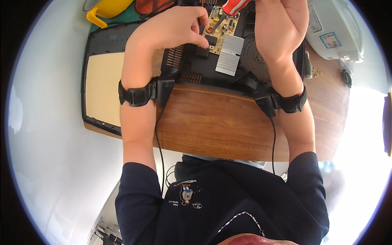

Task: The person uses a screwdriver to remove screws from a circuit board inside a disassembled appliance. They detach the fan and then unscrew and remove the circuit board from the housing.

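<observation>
A yellowish circuit board [224, 22] with a silver finned heatsink [228, 55] sits inside an open black plastic housing [196, 67], beside a round grille. My left hand [171, 30] bends over the board's left side, thumb and curled fingers apart, the thumb at a black component [210, 41]. My right hand [281, 28] is raised at the upper right, gripping a red-and-white handled screwdriver [230, 7]; its fingertips are largely out of frame. The screwdriver's shaft slants down-left onto or just over the board; whether it touches is unclear.
A black-framed beige panel [102, 85] lies at the left of the wooden table [212, 130]. A yellow handled container [106, 8] is at upper left, a white plastic case [330, 30] at upper right, with small brass-coloured parts [315, 72]. Cables hang from both wrist devices.
</observation>
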`<state>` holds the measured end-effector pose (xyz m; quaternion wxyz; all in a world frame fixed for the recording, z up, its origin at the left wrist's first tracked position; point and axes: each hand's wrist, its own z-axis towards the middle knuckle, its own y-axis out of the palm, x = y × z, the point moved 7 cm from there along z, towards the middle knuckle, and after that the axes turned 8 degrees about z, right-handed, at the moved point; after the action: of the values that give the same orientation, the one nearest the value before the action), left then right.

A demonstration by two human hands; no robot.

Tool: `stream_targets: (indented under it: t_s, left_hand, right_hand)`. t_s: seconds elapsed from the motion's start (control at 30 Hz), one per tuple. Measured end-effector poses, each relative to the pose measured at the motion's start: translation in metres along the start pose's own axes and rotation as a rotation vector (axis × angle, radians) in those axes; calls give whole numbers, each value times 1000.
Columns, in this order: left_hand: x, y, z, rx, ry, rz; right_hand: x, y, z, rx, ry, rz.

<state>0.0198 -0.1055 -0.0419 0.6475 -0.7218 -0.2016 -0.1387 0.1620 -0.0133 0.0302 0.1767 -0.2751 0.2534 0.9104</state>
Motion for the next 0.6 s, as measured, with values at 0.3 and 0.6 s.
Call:
stream_targets:
  t_s: [0.3, 0.6]
  left_hand:
    - [33, -21, 1, 187, 82, -106]
    - [85, 2, 11, 175, 158, 29]
  right_hand:
    - [-43, -18, 8, 222, -64, 113]
    - [-130, -77, 0, 221, -256, -151]
